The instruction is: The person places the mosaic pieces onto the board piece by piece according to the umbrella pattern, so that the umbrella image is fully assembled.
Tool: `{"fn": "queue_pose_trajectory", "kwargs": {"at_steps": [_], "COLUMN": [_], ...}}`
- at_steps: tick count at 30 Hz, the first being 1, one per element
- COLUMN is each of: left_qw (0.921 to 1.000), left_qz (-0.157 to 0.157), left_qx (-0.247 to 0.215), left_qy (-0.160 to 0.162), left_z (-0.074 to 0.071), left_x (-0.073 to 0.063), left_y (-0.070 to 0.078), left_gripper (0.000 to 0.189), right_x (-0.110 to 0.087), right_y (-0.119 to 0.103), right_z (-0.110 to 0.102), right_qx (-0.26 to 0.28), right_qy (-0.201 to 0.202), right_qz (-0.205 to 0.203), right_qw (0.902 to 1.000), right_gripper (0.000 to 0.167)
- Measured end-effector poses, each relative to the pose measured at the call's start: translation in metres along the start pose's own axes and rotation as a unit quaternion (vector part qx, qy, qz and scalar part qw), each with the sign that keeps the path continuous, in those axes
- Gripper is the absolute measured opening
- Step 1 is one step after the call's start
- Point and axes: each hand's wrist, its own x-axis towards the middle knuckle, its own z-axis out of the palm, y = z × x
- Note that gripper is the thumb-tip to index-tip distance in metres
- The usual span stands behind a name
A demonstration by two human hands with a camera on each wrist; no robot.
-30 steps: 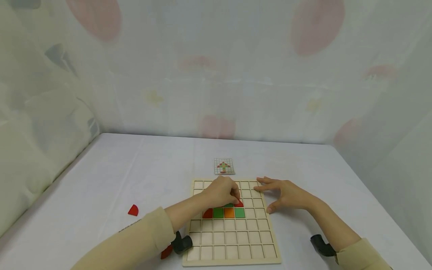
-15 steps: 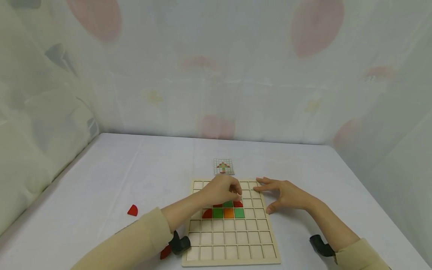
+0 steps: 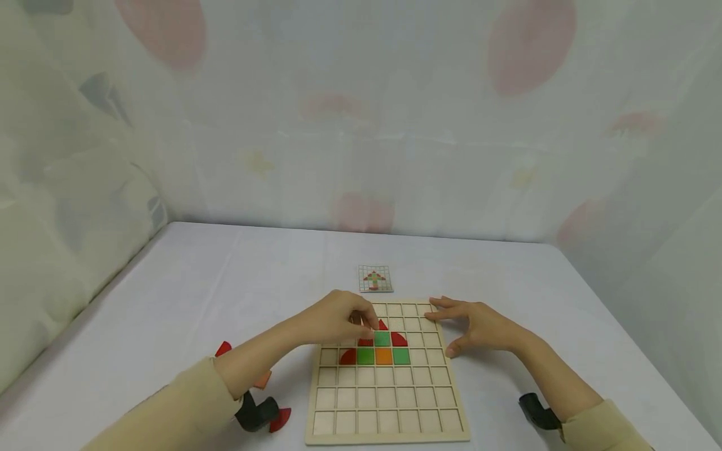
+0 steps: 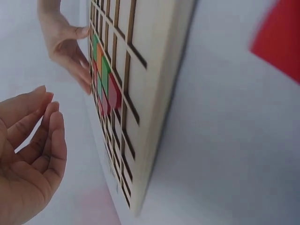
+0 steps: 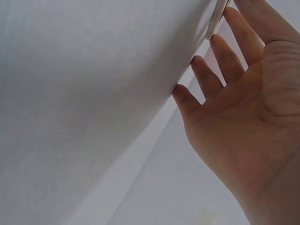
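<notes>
A wooden grid board lies on the white table. Pieces sit in its cells: a red triangle at the top, a green square below it, an orange square under that. A red quarter-circle fills the cell right of the upper green square. Over the board's upper left, my left hand hovers, fingers loosely bent; in the left wrist view nothing shows between thumb and fingertips. My right hand rests spread at the board's right edge, fingertips touching its corner and side.
Behind the board lies a small pattern card. Left of the board are a loose red piece, an orange piece partly under the forearm, and another red piece beside the black wrist camera.
My left hand has left the red quarter-circle, now lying in its cell, and moved left, uncovering the triangle and the loose orange piece. The right hand has stayed put.
</notes>
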Motion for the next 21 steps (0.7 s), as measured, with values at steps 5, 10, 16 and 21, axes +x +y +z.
{"fn": "queue_pose_trajectory", "kwargs": {"at_steps": [5,10,16,21], "left_qw": [1.0000,0.9993,0.9917,0.9784], "left_qz": [-0.003,-0.015,-0.031,-0.012], "left_qx": [0.003,-0.013,-0.055,-0.079], "left_qy": [-0.005,-0.030,-0.112,-0.191], "left_z": [-0.013,-0.022,-0.028,-0.030], "left_x": [-0.017,-0.036,-0.060,-0.076], "left_y": [-0.009,-0.018,-0.030,-0.040], "left_gripper": [0.005,0.005,0.010,0.020], "right_x": [-0.001,-0.002,-0.002,-0.002], "right_y": [0.003,0.004,0.005,0.005], "right_z": [0.000,0.000,0.000,0.000], "right_qx": [-0.002,-0.002,0.000,-0.004], "right_qy": [0.002,0.001,0.003,0.004], "right_qz": [0.002,0.003,-0.005,-0.008], "right_qw": [1.0000,1.0000,1.0000,1.0000], "right_gripper": [0.073,0.073,0.073,0.073]}}
